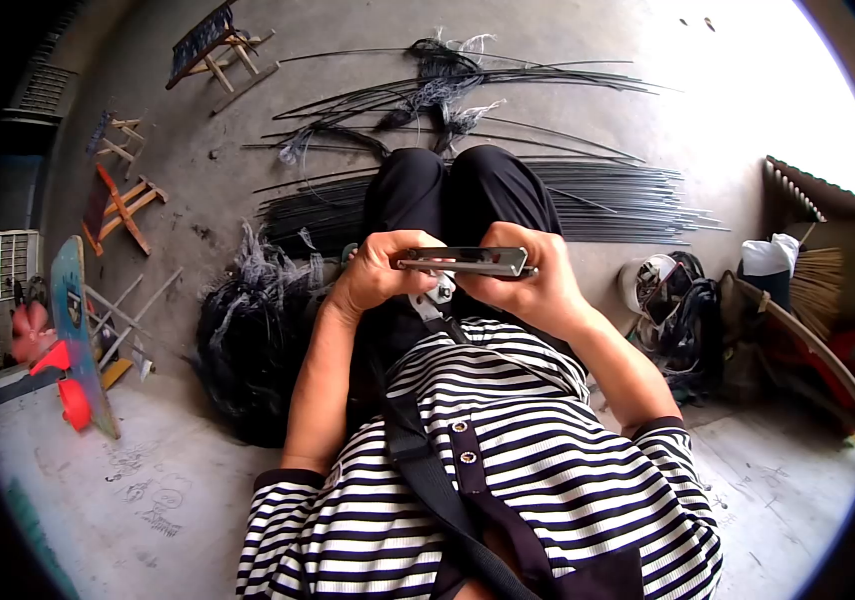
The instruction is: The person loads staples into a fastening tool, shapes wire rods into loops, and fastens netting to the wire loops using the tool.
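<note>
Above my lap, both hands hold a thin, flat, phone-sized thing (466,262) with a dark face and a pale metallic edge. It is seen nearly edge-on, so its exact kind cannot be made out. My left hand (383,270) is closed around one end, and my right hand (533,275) grips the other, its thumb and fingers pressed on it. Just beneath, a metal fitting (438,292) on a black strap (418,430) shows at my waist. Black-trousered knees (453,190) are right in front of the hands.
Long black rods (628,205) and dark netting (438,75) lie on the floor ahead. A black netting heap (248,340) sits by my left side. Folding stools (126,210) and a skateboard (83,330) are further left. On the right are a bucket (638,285) and a broom (816,285).
</note>
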{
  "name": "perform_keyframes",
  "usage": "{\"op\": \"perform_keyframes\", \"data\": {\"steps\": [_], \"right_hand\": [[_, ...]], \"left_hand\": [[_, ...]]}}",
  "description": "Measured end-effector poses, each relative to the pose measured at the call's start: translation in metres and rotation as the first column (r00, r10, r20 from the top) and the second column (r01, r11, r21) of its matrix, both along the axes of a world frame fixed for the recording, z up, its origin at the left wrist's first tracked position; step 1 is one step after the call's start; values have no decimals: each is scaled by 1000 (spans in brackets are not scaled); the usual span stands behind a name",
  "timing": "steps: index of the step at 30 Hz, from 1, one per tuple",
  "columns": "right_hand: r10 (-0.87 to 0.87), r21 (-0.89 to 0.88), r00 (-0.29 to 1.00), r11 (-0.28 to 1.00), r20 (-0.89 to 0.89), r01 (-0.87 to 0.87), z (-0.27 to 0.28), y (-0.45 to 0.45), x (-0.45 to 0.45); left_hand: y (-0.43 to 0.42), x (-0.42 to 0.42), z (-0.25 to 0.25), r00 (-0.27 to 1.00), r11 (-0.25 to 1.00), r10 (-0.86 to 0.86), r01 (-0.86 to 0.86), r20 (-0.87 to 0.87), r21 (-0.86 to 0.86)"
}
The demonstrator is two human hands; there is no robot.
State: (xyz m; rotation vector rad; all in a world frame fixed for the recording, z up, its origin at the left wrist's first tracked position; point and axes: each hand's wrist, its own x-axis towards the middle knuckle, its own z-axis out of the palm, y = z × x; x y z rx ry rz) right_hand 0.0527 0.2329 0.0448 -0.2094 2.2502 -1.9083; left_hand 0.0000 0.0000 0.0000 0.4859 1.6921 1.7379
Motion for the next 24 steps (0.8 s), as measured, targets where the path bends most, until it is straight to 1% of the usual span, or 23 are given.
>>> {"op": "perform_keyframes", "data": {"steps": [1,2,3,5,6,7,8,9,10,11,12,13,14,15,16,17,18,19,20,21,22,23,24], "right_hand": [[7,30,1000,1000,5,-8,6,6,5],[31,-3,999,1000,40,-31,12,9,12],[81,111,975,992,-207,-59,18,3,11],[26,78,958,997,-286,-4,7,16,20],[-144,-272,988,954,-60,123,14,31,27],[-206,-54,950,979,-236,199,21,41,29],[-134,19,945,989,-298,146,11,39,30],[-120,-48,978,992,-172,113,-7,25,35],[-74,-26,996,997,-39,73,-15,19,38],[-136,-83,986,988,-97,129,-34,13,42],[-191,-136,974,975,-120,175,-38,14,44],[-193,-138,979,974,-69,182,-46,22,49],[-300,-101,944,952,-134,288,-61,24,54],[-396,-80,892,918,-218,388,-85,27,62],[-494,-90,846,869,-199,487,-99,37,69],[-579,4,803,811,-143,585,-109,55,81],[-615,205,785,761,-73,615,-132,76,92],[-725,264,688,666,9,698,-172,97,99],[-784,376,621,574,-6,728,-200,125,105],[-804,485,585,473,-103,735,-226,157,120],[-763,646,609,357,-214,674,-249,186,125],[-698,773,646,212,-309,598,-268,212,128],[-671,871,678,96,-300,481,-285,239,132]], "left_hand": [[1,1,-1,1000,1000,-1,1,25,16],[5,5,-2,997,995,56,-60,55,83],[-5,1,4,996,995,65,-70,57,77],[-3,6,1,991,986,74,-90,108,144],[-18,4,-25,984,986,154,-158,86,47],[-34,4,-30,981,984,169,-174,-90,-46],[-36,12,-37,981,984,178,-179,-72,-1],[-32,16,-34,979,987,160,-159,-130,24],[-28,18,-30,987,988,156,-155,-44,27],[-20,18,-23,988,989,145,-144,-61,25],[-18,15,-17,986,991,135,-135,-103,7],[-16,12,-10,987,990,112,-121,-114,-70],[-21,9,-5,995,986,92,-98,-49,-136],[-9,11,3,989,980,139,-144,-47,-134],[4,13,12,988,978,146,-153,-58,-139],[14,15,18,985,975,159,-167,-67,-144],[15,13,21,990,977,115,-127,-79,-170],[18,10,22,992,976,75,-93,-98,-196],[24,10,25,988,978,66,-91,-137,-186],[30,13,28,990,973,43,-72,-134,-219],[35,13,33,989,968,35,-70,-145,-243],[41,13,38,987,962,30,-71,-157,-265],[49,16,42,984,954,18,-70,-178,-292]]}}
